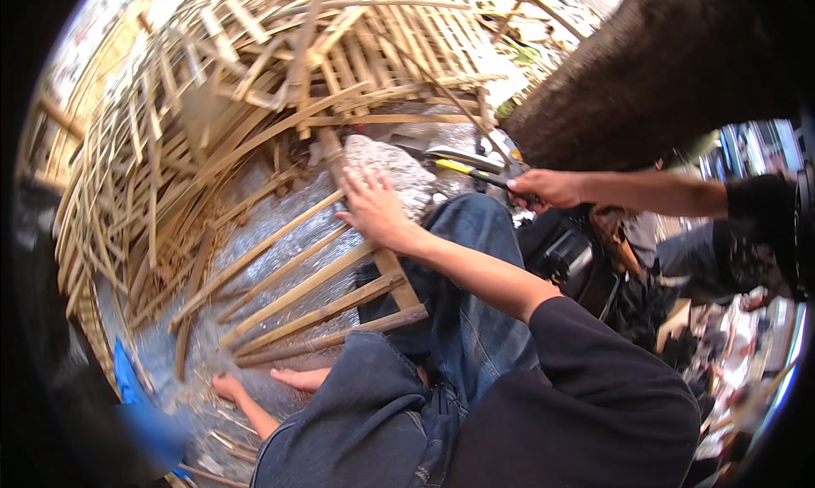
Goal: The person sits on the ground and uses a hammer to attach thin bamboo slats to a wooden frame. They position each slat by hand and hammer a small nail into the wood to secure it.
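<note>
Resting open on a slatted wooden frame [297,296], the left hand [373,206] sits beside a pale stone [399,170]; the right hand [543,187] grips a yellow-and-black tool [461,167]. Plastic sheeting [284,212] lies beneath the frame, piled slats [395,38] crowd beyond, and a tree trunk [628,81] blocks the right.

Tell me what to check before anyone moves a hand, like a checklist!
1. Flat hand on the wood: ok, palm down where the slats meet the crosspiece.
2. Tool held firmly: ok, as far as I can see; the tool hand is closed around the dark end of the yellow tool.
3. Tool apart from the flat hand: ok, there's a gap.
4. Tool's far end sharp or blunt: cannot tell, too blurry.
5. Feet covered: not ok, a bare foot shows near the slats.
6. Wood pile tidy: not ok, pieces lie crisscrossed.
</note>
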A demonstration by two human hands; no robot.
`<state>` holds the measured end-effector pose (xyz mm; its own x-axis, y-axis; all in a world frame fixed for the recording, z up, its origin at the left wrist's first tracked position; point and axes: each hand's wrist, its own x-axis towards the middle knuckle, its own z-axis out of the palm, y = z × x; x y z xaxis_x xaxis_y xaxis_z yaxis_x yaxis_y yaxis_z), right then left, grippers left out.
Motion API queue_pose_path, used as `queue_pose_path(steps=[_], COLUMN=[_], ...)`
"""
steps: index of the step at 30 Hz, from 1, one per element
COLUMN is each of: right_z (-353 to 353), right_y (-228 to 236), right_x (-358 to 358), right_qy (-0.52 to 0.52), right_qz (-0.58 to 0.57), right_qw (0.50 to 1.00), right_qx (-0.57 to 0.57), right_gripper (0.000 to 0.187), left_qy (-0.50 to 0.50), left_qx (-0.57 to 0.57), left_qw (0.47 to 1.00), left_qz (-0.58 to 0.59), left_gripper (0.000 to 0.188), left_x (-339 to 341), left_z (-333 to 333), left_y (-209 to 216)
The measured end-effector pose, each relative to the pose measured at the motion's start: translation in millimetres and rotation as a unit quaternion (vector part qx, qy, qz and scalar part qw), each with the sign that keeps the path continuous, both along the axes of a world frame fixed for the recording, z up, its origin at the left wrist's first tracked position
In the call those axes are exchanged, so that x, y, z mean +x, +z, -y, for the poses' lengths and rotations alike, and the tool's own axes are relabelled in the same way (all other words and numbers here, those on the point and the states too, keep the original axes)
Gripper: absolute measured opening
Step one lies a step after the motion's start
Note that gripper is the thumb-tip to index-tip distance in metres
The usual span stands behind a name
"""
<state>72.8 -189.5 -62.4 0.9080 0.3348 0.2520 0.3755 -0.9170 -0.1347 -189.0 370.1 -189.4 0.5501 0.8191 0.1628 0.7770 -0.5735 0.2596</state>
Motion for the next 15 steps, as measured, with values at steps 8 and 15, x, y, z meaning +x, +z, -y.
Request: queue_pose_path(steps=[8, 15], right_z=[3, -3], right_y=[-6, -6], right_x=[-10, -12], right_qy=[-0.046, -0.045], right_qz=[-0.009, -0.026], right_qw=[0.999, 0.998], right_qx=[0.023, 0.041], right_gripper=[0.073, 0.074], left_qy=[0.019, 0.046], left_qx=[-0.024, -0.03], left_qw=[0.999, 0.998], left_qz=[0.012, 0.005], left_gripper=[0.026, 0.035], left_x=[18, 10], left_z=[-8, -17], left_y=[-6, 0])
